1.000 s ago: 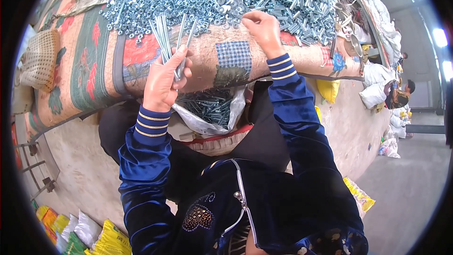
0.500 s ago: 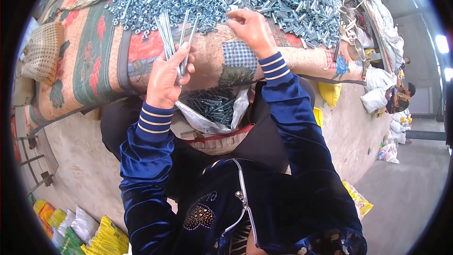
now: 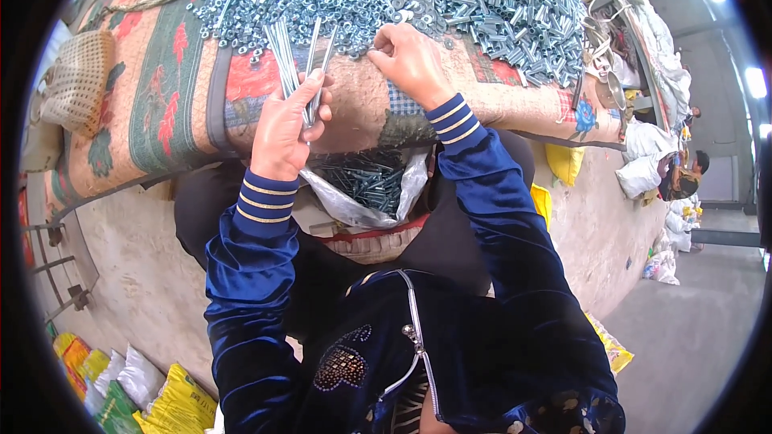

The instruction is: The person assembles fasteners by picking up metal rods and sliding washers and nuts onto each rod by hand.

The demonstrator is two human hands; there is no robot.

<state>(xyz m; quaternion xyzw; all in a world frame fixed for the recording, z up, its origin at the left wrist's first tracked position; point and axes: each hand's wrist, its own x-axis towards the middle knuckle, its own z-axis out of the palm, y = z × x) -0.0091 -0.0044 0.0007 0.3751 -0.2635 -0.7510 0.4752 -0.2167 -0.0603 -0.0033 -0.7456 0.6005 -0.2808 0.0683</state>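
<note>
Silver rods (image 3: 283, 56): left hand (image 3: 283, 127) pinching | right hand (image 3: 412, 66): grip unclear | printed yellow sack (image 3: 182, 403)

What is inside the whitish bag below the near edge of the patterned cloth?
Slender dark metal pieces lie heaped in the open bag. The upper ones hide whatever lies deeper, and the patterned cloth blocks the far side.

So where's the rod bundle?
In the head view, left of centre: the rod bundle is gripped in the left hand, pointing toward the nuts.
</note>
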